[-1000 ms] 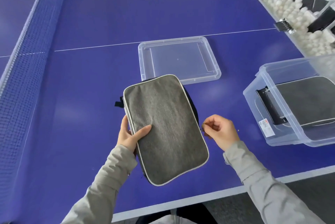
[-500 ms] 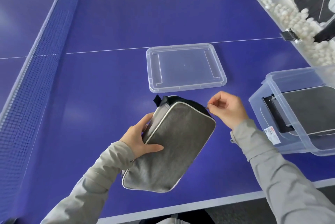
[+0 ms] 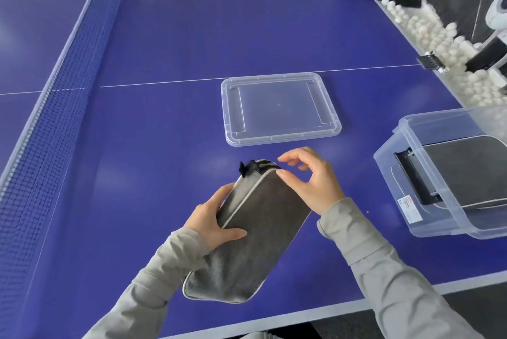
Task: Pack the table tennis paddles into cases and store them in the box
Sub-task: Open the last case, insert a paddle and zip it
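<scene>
Above the table edge [image 3: 343, 307], left hand [image 3: 211, 218] grips case [image 3: 260, 229]; right hand [image 3: 315, 182] seemingly half-open.

Two sleeved arms reach forward, hands meeting on one grey case [image 3: 263, 229].
The left hand [image 3: 216, 218] grips the case's left side, thumb laid across its top face and fingers wrapped along the edge. The right hand [image 3: 315, 182] is at the far corner, fingers loosely spread, thumb tip touching the piping.
</scene>
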